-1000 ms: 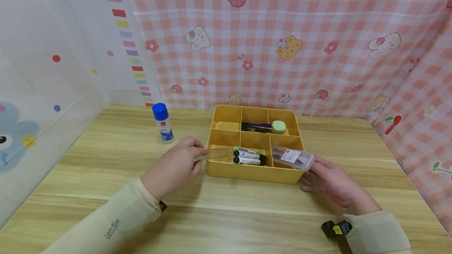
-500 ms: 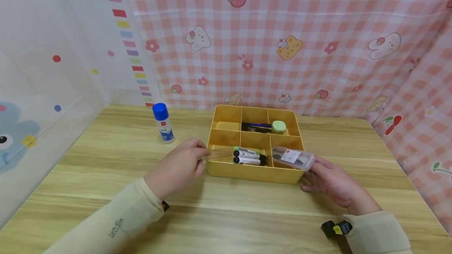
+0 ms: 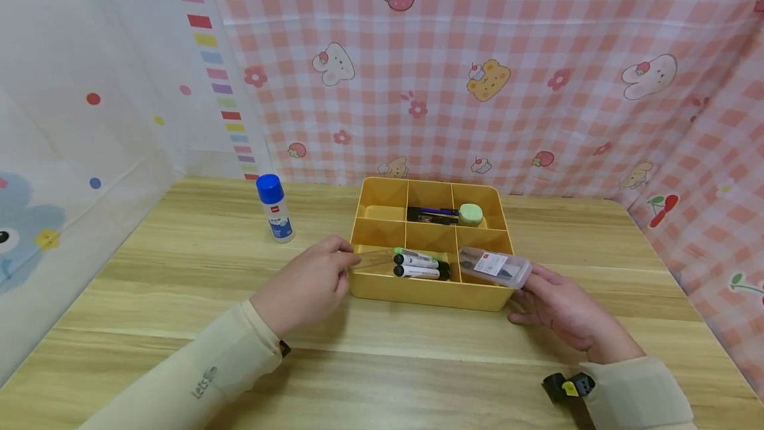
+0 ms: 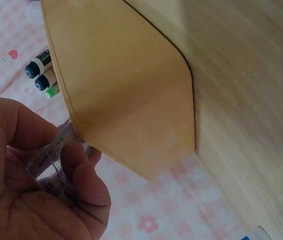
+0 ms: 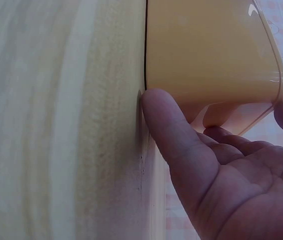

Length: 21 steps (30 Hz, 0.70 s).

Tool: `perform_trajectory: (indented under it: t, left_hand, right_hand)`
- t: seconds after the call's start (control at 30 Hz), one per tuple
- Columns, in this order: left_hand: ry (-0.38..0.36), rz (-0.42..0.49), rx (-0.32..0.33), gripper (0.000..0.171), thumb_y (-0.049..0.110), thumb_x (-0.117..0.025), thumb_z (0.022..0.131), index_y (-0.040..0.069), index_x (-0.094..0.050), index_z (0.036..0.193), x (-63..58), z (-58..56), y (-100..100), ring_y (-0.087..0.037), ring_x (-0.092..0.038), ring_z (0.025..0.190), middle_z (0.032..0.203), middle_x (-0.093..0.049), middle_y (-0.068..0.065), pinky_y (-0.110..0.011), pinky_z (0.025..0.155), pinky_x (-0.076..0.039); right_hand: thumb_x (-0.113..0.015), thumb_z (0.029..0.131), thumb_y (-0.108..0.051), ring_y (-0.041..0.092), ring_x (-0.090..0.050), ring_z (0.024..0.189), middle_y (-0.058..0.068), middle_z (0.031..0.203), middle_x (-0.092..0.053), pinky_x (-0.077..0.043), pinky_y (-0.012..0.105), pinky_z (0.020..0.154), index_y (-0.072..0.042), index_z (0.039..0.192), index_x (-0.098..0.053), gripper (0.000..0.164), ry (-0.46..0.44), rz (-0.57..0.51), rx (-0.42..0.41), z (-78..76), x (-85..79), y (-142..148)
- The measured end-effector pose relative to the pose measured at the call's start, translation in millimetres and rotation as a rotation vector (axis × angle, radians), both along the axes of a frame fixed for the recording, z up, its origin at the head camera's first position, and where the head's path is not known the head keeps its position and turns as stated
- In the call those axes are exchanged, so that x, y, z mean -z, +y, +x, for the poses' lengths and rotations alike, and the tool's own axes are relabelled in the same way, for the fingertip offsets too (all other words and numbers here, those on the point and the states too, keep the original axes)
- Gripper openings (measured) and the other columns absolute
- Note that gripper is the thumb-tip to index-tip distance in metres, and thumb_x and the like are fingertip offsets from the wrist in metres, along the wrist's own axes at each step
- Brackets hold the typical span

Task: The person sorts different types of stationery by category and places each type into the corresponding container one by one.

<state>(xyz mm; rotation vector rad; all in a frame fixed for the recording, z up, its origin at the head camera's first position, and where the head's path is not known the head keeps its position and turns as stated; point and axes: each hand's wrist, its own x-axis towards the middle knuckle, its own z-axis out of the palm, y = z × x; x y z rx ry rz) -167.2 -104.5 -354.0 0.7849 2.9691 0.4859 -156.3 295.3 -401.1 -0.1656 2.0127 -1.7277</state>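
My left hand [image 3: 307, 284] is at the left wall of a yellow six-compartment organizer box [image 3: 430, 293]. Its thumb and fingers pinch the end of a clear plastic ruler [image 3: 377, 259], which lies over the front left compartment; printed marks show on the ruler [image 4: 45, 160] in the left wrist view. Several markers [image 3: 418, 267] lie at the ruler's other end. At the box's front right corner, my right hand [image 3: 564, 310] rests with loosely bent fingers and the thumb against the outside wall, as the right wrist view shows. A clear case [image 3: 492, 266] leans over the rim just above it.
Left of the box stands a glue bottle [image 3: 276, 210] with a blue cap. Black and blue pens [image 3: 434, 215] lie in the back middle compartment, beside a pale green rounded block [image 3: 471, 215]. Patterned cloth [image 3: 447, 118] hangs behind the wooden table [image 3: 382, 363].
My left hand has moved slightly right toward the box while pinching the ruler. My right hand, the markers and the clear case have stayed in place.
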Motion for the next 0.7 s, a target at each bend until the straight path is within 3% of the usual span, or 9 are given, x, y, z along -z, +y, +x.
perform_trajectory:
  t: [0.37,0.7]
  left_hand:
    - [-0.047,-0.053,0.017,0.044,0.011,-0.051,0.104,0.004,-0.060,0.147,6.0,-0.4,3,-0.029,-0.058,0.139,0.154,-0.055,-0.012,-0.046,0.117,-0.049]
    - [-0.056,-0.059,0.025,0.048,0.010,-0.052,0.102,0.007,-0.057,0.150,10.7,-2.5,6,-0.031,-0.056,0.141,0.155,-0.054,-0.012,-0.047,0.119,-0.047]
  right_hand:
    - [-0.031,0.116,-0.040,0.050,-0.012,0.158,0.032,0.171,-0.012,-0.057,0.049,0.105,0.007,0.165,-0.005,0.073,-0.009,-0.002,-0.003,-0.4,-0.2,-1]
    - [-0.030,0.116,-0.041,0.049,-0.014,0.157,0.031,0.171,-0.012,-0.056,0.052,0.107,0.005,0.166,-0.004,0.073,-0.008,0.010,-0.014,-1.0,0.2,1]
